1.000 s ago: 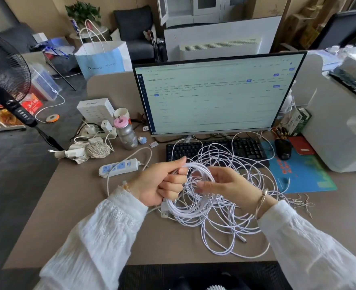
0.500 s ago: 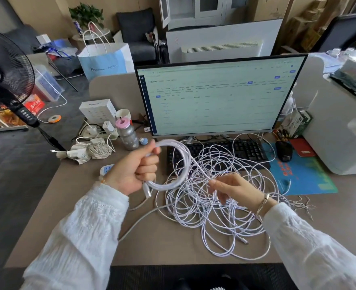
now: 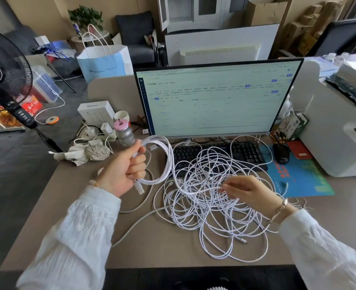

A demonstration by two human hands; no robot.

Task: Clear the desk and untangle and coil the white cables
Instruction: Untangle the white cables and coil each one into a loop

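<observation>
Several turns of coil are gripped in left hand fist | feed strand pinched by right hand | most white cables lie tangled mid-desk toward front edge | clutter uncleared at back-left corner.

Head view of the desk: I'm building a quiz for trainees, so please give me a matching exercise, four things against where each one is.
Things:
1. coiled bundle of white cable
2. black computer mouse
3. grey bottle with pink cap
4. loose tangle of white cables

Places:
A. on the blue mouse mat, right of the black keyboard
B. gripped in the left hand
C. spread on the tan desk in front of the keyboard, one strand pinched by the right hand
D. standing left of the monitor

Pairs: 1-B, 2-A, 3-D, 4-C
</observation>
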